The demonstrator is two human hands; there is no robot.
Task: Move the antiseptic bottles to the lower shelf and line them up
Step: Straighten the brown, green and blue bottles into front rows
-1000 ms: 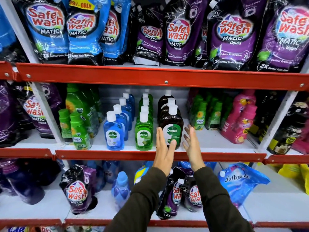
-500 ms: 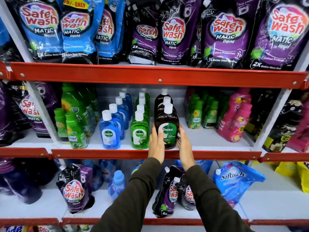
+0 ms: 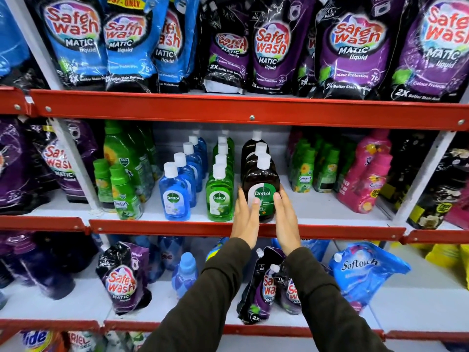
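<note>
Hands: two, both up at the middle shelf (image 3: 317, 212), dark sleeves trailing back toward us.
Left hand (image 3: 245, 219): flat against the left side of the front brown bottle (image 3: 262, 189), fingers (image 3: 255, 207) stretched long, one tip lying across the label.
Right hand (image 3: 286, 219): flat on the bottle's right side, fingers straight, not curled round.
Grip: bottle pressed between two open palms; it stands upright at the shelf's front edge, base on the shelf.
Brown bottles: three white caps counted, one behind another in a single file.
Green bottles (image 3: 219, 199): a file just left of the brown ones, five caps that I can make out; the back ones blur together.
Blue bottles (image 3: 175, 199): next file to the left, five caps.
Lower shelf (image 3: 418, 308): crowded with pouches — one purple pouch (image 3: 124, 280) at left, two more under the forearms, one blue pouch (image 3: 365, 273) at right.
Top shelf: a row of blue and purple pouches, too overlapped to count.
</note>
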